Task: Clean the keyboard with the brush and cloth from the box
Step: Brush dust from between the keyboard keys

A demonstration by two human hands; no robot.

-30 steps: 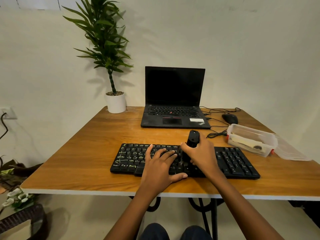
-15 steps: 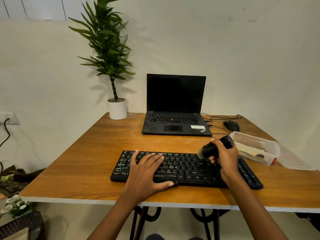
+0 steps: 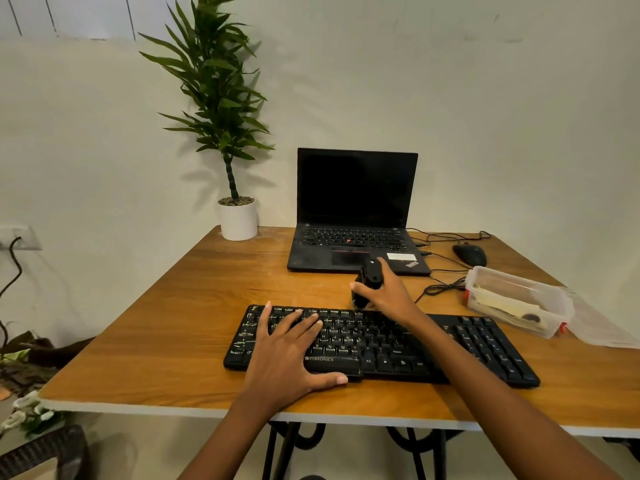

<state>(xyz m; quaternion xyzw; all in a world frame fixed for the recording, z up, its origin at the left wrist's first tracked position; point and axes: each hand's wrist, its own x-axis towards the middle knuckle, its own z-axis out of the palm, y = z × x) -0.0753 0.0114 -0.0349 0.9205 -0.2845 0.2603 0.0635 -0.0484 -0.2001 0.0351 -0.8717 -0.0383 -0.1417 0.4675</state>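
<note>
Both of your hands are at work. Your right hand (image 3: 388, 293) is curled round the stubby black plastic brush (image 3: 371, 271), which you hold nearly upright with its bristles pointing down at the far edge of the long black keyboard (image 3: 485, 344). Your left hand (image 3: 287, 355) lies flat on the keyboard's left half, fingers straight and spread, thumb along the near edge, gripping nothing. The keyboard sits near the front of the wooden table (image 3: 173, 341). To your right, well apart from both hands, stands the clear plastic box (image 3: 485, 281) with a pale cloth (image 3: 502, 305) inside. Behind are an open black laptop (image 3: 356, 209) and a black mouse (image 3: 469, 254).
</note>
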